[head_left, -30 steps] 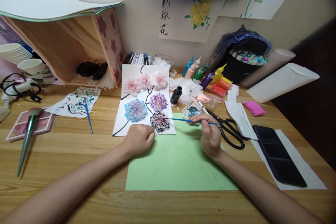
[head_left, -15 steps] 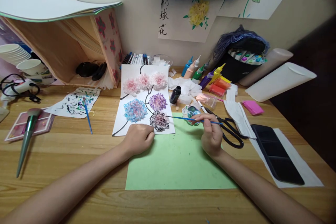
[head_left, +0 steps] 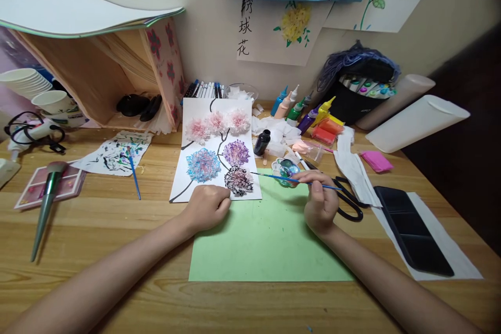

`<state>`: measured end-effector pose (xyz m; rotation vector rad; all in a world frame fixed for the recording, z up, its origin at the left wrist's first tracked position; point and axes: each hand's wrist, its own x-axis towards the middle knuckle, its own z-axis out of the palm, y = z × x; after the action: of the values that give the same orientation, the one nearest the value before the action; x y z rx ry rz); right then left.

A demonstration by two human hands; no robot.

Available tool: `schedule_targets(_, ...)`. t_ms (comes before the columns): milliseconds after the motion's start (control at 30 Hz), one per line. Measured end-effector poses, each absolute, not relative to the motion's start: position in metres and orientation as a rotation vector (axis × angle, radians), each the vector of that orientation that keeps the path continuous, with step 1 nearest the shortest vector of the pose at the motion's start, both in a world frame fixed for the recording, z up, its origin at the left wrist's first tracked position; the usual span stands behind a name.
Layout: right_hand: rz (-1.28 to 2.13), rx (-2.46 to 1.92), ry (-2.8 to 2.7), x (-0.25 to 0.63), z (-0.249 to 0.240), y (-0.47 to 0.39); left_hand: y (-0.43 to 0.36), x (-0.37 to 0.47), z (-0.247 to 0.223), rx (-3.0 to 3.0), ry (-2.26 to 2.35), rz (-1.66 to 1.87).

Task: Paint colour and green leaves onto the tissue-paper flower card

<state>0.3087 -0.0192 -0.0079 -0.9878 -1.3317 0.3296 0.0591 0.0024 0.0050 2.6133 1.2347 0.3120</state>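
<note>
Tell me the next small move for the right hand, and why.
Likely the right hand should ease its thin blue brush leftward onto the black-edged flower: the tip points at it from the right side, and some pink shows among the black.

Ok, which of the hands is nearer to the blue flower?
Left. The left hand sits just in front of the blue flower; the right hand, holding a paintbrush, is well off to its right.

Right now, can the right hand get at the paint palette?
Probably yes: the right hand is close beside the paint palette, with nothing but the blue paintbrush in its grip visibly crossing the way.
</note>
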Motion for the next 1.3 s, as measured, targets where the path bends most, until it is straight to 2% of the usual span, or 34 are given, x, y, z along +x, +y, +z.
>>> schedule_targets(200, 0.319, -0.957, -1.331, 0.311, -0.013, -0.02, -0.002, 0.021, 0.014, 2.993, 0.872, 0.338)
schedule_targets(367, 0.313, -0.992, -1.417, 0.314, -0.019, -0.025, -0.003, -0.004, 0.017, 2.876, 0.972, 0.41)
schedule_targets(567, 0.345, -1.023, -1.465, 0.316, -0.012, -0.028, -0.002, 0.0, 0.016, 2.798, 0.856, 0.35)
schedule_targets(800, 0.42, -1.018, -1.415, 0.314, -0.009, -0.026, 0.005, -0.003, 0.013, 2.699, 0.845, 0.45)
schedule_targets(1300, 0.465, -1.079, -1.4, 0.316, -0.01, -0.024, 0.006, -0.007, 0.007, 2.731, 0.857, 0.532)
